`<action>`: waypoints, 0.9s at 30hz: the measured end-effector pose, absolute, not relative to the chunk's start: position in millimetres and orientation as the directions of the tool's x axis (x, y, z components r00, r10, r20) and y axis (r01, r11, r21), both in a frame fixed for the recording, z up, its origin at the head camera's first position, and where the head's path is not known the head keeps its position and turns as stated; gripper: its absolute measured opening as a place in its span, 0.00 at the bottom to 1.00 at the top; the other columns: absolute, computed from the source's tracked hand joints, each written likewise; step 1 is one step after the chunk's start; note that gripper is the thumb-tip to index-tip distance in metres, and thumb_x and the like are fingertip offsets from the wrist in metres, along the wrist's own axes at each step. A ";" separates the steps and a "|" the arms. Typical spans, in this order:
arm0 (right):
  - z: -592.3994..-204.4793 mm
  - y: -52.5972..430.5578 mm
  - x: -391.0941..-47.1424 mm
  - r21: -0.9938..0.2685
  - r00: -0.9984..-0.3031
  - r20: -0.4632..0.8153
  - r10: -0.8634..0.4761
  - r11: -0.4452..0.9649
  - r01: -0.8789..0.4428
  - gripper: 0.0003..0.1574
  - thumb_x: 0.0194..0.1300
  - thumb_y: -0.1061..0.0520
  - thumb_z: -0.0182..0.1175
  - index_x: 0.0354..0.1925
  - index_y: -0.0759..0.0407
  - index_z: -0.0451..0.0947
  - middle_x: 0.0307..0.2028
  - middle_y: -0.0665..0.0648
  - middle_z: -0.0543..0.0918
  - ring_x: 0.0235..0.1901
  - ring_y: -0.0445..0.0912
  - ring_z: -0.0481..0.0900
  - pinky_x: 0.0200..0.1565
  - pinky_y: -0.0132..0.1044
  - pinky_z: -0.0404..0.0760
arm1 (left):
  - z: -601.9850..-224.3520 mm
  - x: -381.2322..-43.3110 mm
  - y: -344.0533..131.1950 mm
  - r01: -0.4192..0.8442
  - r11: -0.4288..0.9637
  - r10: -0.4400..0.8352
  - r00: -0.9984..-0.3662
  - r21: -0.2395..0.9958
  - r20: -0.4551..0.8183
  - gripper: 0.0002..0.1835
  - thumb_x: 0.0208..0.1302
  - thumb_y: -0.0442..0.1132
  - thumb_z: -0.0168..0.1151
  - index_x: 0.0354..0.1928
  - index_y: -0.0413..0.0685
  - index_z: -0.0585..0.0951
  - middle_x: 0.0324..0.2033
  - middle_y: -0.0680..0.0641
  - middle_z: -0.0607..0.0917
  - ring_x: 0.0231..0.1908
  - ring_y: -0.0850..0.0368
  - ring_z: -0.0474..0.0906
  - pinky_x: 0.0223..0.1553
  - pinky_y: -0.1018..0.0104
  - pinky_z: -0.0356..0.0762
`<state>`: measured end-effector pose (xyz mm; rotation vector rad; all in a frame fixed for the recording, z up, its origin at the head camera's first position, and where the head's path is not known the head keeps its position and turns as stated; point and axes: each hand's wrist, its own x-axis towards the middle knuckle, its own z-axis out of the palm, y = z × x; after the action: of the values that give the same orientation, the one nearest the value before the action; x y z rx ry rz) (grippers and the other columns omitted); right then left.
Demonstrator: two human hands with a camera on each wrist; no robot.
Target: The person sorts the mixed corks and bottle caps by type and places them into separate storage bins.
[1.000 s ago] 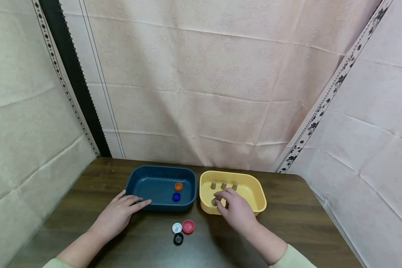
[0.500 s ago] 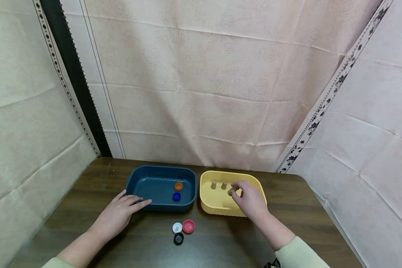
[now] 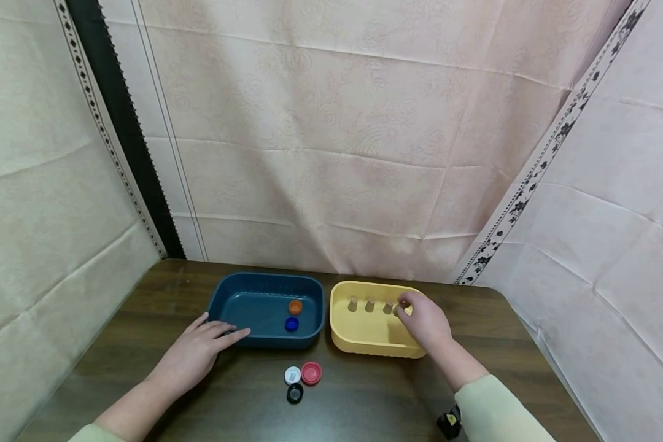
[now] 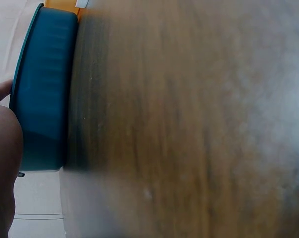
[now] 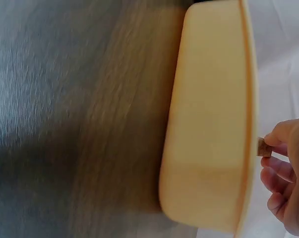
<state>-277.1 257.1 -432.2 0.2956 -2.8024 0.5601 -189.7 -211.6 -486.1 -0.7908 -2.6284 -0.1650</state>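
Cork (image 5: 264, 148) nr 3 others (image 3: 369, 305) in yel. tub (image 3: 364, 333)

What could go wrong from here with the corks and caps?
The right hand pinches a cork close to the lined-up corks in the yellow tub, so it might bump them. The left hand lies over the rim of the blue tub; pressing there could tip it, sliding the orange cap and blue cap.

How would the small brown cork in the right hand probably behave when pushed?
The brown cork looks small, hence probably light. It shows no bending where the right hand pinches it, suggesting stiffness. Similar corks in the yellow tub look taller than wide, so this one might tip.
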 end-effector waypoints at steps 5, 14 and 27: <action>-440.4 261.3 -285.4 -0.288 -0.944 0.290 -0.160 0.926 -0.245 0.09 0.60 0.58 0.66 0.41 0.58 0.83 0.38 0.53 0.85 0.36 0.49 0.82 0.40 0.50 0.81 | -485.5 -189.5 -212.1 0.548 0.837 0.504 -0.770 0.002 0.391 0.39 0.53 0.21 0.67 0.64 0.64 0.78 0.49 0.51 0.86 0.52 0.51 0.81 0.64 0.37 0.66; -450.5 268.0 -300.2 -0.147 -0.942 0.271 -0.198 0.959 -0.244 0.09 0.61 0.61 0.65 0.41 0.58 0.84 0.37 0.56 0.86 0.37 0.55 0.84 0.40 0.53 0.81 | -485.6 -189.3 -211.7 0.549 0.836 0.502 -0.769 0.006 0.396 0.38 0.54 0.22 0.67 0.64 0.64 0.78 0.48 0.51 0.86 0.52 0.52 0.80 0.64 0.37 0.66; -452.8 269.8 -312.4 -0.004 -0.940 0.245 -0.238 0.969 -0.246 0.06 0.61 0.61 0.66 0.39 0.56 0.84 0.33 0.55 0.87 0.33 0.57 0.83 0.40 0.55 0.77 | -484.8 -189.7 -210.9 0.546 0.837 0.499 -0.769 0.006 0.398 0.37 0.54 0.23 0.68 0.64 0.64 0.79 0.48 0.51 0.86 0.52 0.52 0.81 0.63 0.37 0.66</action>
<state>-312.4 269.8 -452.8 0.3586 -2.8733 0.0505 -189.7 -210.9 -484.8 -0.7812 -2.6323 -0.1699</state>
